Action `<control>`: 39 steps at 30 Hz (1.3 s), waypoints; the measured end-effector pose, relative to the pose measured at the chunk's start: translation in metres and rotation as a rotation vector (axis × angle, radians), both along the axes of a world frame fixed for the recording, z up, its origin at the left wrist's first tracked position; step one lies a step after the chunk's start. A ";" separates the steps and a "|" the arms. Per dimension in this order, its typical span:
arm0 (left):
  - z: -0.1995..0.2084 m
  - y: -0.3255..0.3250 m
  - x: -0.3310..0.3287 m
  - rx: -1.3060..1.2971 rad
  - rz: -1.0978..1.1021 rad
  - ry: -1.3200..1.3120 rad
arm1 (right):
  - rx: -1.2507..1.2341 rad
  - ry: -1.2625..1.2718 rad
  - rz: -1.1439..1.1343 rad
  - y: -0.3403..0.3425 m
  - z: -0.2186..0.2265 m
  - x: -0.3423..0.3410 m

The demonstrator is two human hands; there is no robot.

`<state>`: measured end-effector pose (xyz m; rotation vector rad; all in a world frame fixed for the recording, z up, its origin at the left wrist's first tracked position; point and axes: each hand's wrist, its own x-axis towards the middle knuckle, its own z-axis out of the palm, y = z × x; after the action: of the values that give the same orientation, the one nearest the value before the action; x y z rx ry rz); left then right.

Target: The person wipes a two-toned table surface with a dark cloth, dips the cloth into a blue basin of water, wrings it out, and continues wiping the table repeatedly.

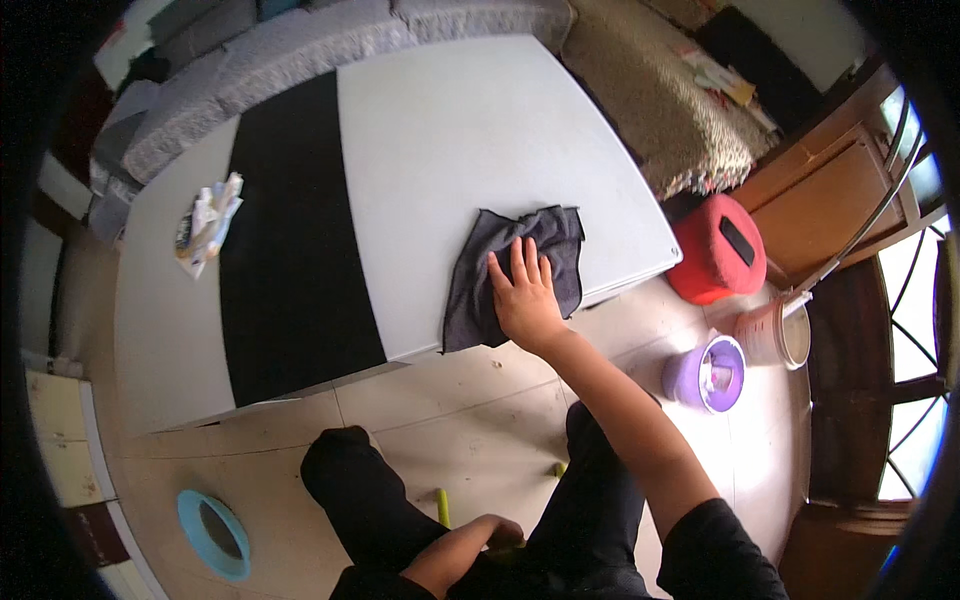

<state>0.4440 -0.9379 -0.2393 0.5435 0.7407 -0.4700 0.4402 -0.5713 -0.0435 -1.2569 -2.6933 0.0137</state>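
A dark grey cloth lies rumpled near the front right edge of a white table, part of it hanging over the edge. My right hand presses flat on it, fingers stretched out and slightly apart. Low between my thighs rests my left hand, beside a bit of yellow-green stool. Its fingers curl out of sight, so whether they grip anything is hidden.
A broad black band crosses the table; small packets lie left of it. On the floor stand a red stool, a purple bin, a clear pinkish bucket and a blue basin. Sofas line the far side.
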 end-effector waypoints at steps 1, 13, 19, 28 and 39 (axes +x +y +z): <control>0.004 -0.003 -0.004 -0.025 0.004 0.016 | -0.013 0.020 0.030 -0.003 0.004 0.001; 0.023 0.109 -0.052 0.022 -0.121 0.230 | -0.186 -0.151 0.181 0.002 0.027 0.005; 0.129 0.180 -0.097 1.194 0.711 0.603 | -0.196 0.033 0.398 -0.048 0.027 -0.109; 0.243 0.141 -0.148 1.426 1.038 0.533 | -0.103 0.028 0.084 -0.016 0.010 -0.005; 0.251 0.164 -0.127 1.703 0.888 0.623 | -0.237 -0.049 -0.048 0.013 0.025 0.018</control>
<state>0.3167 -0.7735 0.0118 1.5337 1.8148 1.0497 0.4581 -0.5586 -0.0185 -1.4028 -2.7664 0.3079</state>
